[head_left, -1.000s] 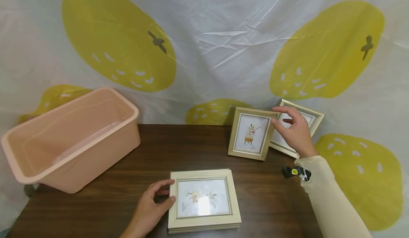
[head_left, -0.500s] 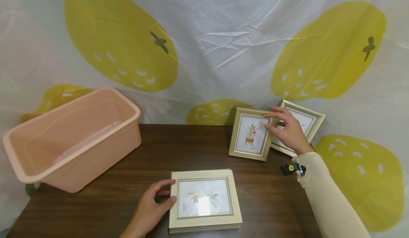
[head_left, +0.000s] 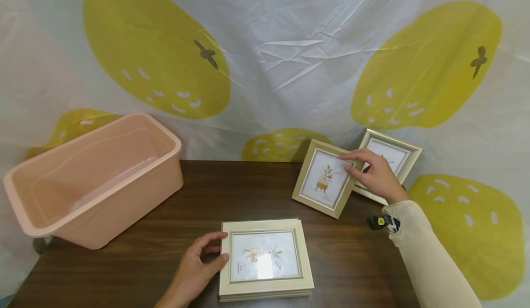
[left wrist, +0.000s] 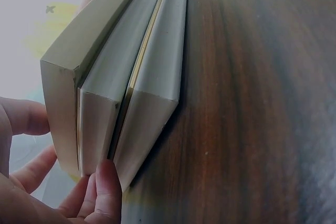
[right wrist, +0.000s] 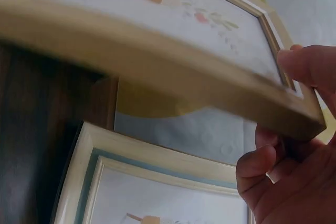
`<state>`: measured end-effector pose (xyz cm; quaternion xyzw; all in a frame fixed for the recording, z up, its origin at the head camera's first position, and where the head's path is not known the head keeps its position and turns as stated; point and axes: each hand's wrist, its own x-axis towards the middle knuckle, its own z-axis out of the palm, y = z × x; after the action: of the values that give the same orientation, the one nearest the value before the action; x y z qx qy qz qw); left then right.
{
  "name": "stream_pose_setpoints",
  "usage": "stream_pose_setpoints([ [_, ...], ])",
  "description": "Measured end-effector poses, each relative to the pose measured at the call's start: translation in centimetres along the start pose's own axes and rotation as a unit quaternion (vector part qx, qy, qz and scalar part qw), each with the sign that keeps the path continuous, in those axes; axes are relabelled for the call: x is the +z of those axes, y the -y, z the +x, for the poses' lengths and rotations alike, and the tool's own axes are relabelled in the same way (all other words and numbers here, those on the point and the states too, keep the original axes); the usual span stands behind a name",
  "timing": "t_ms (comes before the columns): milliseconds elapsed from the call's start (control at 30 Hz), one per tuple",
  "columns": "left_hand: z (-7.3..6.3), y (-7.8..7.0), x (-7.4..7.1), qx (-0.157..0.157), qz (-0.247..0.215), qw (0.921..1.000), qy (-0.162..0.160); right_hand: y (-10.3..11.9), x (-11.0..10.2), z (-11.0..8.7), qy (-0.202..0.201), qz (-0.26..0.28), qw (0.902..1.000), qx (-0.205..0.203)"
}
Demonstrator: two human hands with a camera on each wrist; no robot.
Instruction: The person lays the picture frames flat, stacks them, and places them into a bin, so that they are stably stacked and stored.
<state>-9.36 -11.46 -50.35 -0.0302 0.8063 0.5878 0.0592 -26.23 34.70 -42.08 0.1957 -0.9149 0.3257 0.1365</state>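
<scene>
In the right hand (head_left: 374, 172), a tan picture frame (head_left: 325, 179), pinched by its upper right corner, thumb on the front border. Tilted to one side, with its potted-plant picture facing the head camera. Directly to the left of the right hand, well apart from the left hand (head_left: 194, 266), and towards the back of the dark wood table (head_left: 186, 216).

Just behind the right hand, a pale gold frame (head_left: 407, 158), leaning at a slant against the lemon-print cloth (head_left: 285, 82) and partly covered by fingers and tan frame.

Down at the front, a stack of cream frames (head_left: 267, 259), lying flat, picture side up on top, with a bright reflection across the glass. Three layers in the left wrist view. Against the stack's left edge, the left hand, fingers bent and tips touching; hard to tell from these angles whether really gripping or only resting there.

Farther left, well apart from both hands, a pink tub (head_left: 128, 202). On the right arm, a cream sleeve (head_left: 430, 248) with a small black device (head_left: 377, 222) at the wrist.
</scene>
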Motion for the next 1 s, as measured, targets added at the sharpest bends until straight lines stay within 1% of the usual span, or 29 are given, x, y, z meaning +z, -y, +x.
stream_pose_setpoints([
  [133,0.0,0.0,-0.1,-0.005,-0.004,1.0000,0.002,0.4,-0.2,-0.5,0.018,0.000,0.9998,-0.005],
  [233,0.0,0.0,-0.1,-0.006,-0.006,1.0000,0.002,0.8,-0.1,-0.8,0.018,0.003,0.9998,-0.012],
  [333,0.0,0.0,-0.1,-0.005,-0.005,1.0000,0.000,0.8,0.2,-0.9,0.001,0.009,0.9996,-0.026],
  [500,0.0,0.2,-0.1,-0.003,-0.009,1.0000,0.004,0.8,0.9,-1.4,-0.029,0.015,0.9989,-0.035],
  [700,0.1,0.2,0.0,-0.005,-0.013,0.9999,0.008,1.3,1.3,-2.2,-0.063,0.055,0.9964,-0.017],
  [1000,0.1,-0.2,-0.2,0.001,-0.001,1.0000,-0.006,2.9,1.6,-3.4,-0.125,0.111,0.9858,0.016],
])
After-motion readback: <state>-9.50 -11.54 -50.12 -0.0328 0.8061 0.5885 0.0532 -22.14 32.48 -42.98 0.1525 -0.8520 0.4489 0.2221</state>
